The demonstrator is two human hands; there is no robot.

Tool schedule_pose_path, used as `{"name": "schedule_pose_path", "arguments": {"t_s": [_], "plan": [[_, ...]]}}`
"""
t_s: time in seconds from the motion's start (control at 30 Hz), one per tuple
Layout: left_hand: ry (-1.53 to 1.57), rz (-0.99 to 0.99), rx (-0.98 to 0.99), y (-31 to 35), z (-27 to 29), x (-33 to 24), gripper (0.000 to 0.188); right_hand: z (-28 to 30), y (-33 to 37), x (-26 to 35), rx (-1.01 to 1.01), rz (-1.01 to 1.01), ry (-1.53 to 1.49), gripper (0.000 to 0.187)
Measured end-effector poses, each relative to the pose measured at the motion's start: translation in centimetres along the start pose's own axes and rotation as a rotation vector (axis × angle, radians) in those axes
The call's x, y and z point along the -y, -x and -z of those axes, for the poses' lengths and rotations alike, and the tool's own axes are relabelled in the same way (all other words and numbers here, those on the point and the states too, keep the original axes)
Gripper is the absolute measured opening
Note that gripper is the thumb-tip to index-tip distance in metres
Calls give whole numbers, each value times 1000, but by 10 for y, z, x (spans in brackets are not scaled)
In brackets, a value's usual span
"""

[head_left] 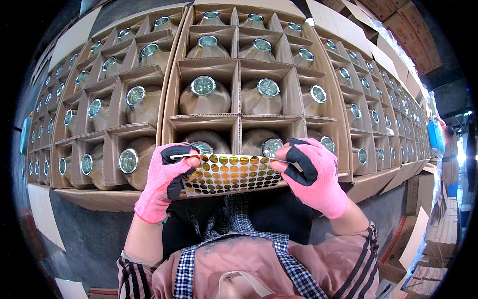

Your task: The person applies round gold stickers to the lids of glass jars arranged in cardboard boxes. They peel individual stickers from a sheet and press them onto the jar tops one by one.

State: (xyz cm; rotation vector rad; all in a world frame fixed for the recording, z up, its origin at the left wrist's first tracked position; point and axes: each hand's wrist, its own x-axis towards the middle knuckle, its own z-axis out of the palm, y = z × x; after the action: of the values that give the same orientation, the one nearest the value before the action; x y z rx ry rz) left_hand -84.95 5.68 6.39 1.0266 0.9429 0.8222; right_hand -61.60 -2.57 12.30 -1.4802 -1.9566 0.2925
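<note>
Holding a sticker sheet [230, 174] over the bottle box [174, 79].
My left hand [164, 182] and right hand [312, 175] are both pinching its ends shut.

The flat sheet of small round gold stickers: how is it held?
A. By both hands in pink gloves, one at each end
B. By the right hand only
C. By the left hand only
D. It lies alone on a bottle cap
A: the flat sheet of small round gold stickers is pinched by the left hand and the right hand, one at each end.
</note>
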Motion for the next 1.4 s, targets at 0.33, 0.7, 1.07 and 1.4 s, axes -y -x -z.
{"name": "schedule_pose_path", "arguments": {"t_s": [0.33, 0.7, 1.07, 1.4], "plan": [[-112, -38, 3, -2, 3, 2, 19, -7, 1, -4, -66, 198, 143, 28], [-67, 137, 167, -4, 6, -5, 18, 8, -68, -74, 74, -129, 71, 13], [-124, 102, 166, 1, 4, -6, 22, -51, -99, -122, 448, 181, 672, 16], [-124, 110, 182, -1, 4, -7, 21, -46, -95, -124, 171, 142, 543, 26]]}}
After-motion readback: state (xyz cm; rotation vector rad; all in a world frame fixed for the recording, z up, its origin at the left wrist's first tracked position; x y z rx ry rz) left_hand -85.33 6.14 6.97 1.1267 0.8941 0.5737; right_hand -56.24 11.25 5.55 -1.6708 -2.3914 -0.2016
